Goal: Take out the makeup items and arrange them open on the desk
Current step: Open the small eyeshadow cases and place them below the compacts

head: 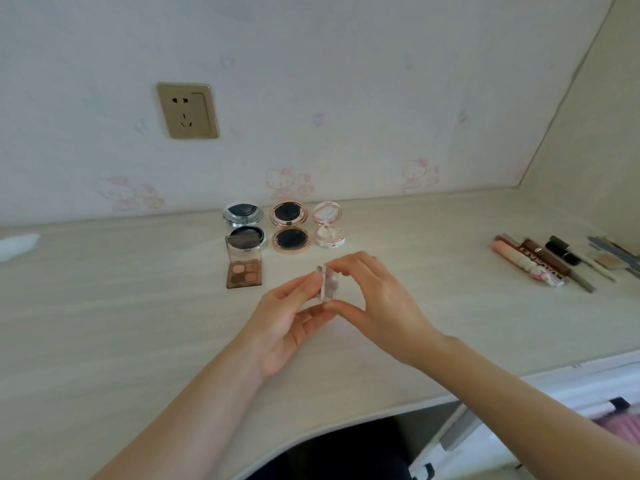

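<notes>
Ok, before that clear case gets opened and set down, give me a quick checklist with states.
1. Left hand grips the small clear case: ok.
2. Right hand pinches its top and bottom: ok.
3. Case open: not ok, it looks shut.
4. Bare desk right of the eyeshadow palette: ok.
5. Row of three compacts lying open: ok.
6. Case contents: cannot tell.

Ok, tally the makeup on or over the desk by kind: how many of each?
Open round compacts: 3
Open eyeshadow palette: 1
Small clear case held by left hand and right hand: 1
Tubes and sticks at far right: about 6, crowded, count unsure
Total: about 11
</notes>
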Motion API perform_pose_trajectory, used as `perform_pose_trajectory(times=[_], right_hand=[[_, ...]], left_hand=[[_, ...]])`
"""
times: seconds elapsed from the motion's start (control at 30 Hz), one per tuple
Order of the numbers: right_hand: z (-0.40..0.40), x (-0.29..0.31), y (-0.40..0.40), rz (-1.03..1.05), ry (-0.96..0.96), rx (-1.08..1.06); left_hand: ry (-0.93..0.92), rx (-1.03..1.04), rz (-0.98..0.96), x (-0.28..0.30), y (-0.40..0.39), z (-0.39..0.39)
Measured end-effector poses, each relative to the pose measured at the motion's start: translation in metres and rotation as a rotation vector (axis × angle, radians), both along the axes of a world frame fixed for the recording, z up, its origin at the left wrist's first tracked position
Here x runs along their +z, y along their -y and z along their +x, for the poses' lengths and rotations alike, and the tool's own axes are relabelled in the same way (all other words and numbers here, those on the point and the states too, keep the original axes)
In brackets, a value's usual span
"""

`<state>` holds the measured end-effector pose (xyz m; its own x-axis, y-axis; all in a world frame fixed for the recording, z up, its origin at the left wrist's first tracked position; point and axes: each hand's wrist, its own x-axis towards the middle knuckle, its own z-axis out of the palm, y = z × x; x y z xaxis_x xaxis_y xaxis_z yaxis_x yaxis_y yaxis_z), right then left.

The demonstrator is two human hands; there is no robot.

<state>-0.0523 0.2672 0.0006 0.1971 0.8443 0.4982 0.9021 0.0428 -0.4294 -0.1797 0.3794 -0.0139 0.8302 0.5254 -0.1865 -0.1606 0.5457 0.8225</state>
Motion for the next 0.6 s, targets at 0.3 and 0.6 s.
perform_pose_trajectory(times=[0.3,0.6], right_hand=[[-0.007,0.008,-0.012,-0.158,-0.606,-0.044],[-0.001,0.014,-0.025,-0.355,-1.243,0.016]], left_hand=[[0.094,0.215,0.107,-0.008,-0.007,-0.01],[0.011,0.24,0.625,-0.012,-0.008,-0.011]])
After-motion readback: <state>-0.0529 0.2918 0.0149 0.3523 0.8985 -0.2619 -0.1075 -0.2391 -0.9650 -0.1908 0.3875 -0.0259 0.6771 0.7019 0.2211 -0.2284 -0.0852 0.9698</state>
